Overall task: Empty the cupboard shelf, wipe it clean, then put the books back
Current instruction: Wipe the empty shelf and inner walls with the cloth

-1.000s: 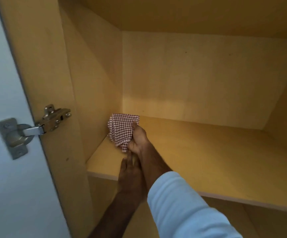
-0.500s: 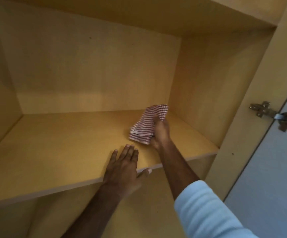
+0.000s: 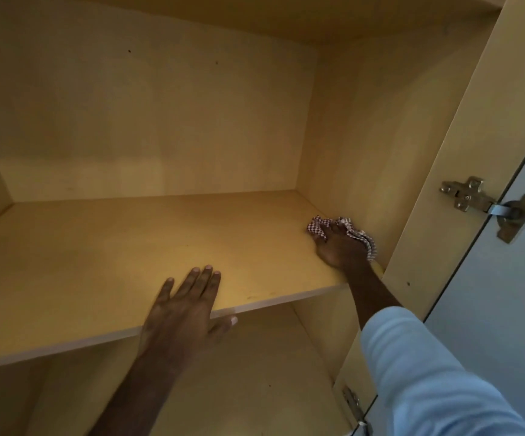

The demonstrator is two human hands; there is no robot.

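The yellow wooden cupboard shelf (image 3: 113, 247) lies bare in front of me, with no books on it. My right hand (image 3: 339, 250) presses a red-and-white checked cloth (image 3: 360, 236) onto the shelf's near right corner, against the right side wall. The cloth bunches out from under my fingers. My left hand (image 3: 185, 306) rests flat on the shelf's front edge, fingers straight, thumb hanging below the board. No books are in view.
The cupboard's right side panel (image 3: 443, 184) carries a metal hinge (image 3: 475, 199) holding the open grey-white door (image 3: 522, 294). A second hinge (image 3: 353, 407) sits lower down. Below the shelf is another dim compartment (image 3: 254, 388).
My right hand has swept the cloth from the left end across to the right corner. My view has followed it rightward. My left hand has slid right along the front edge.
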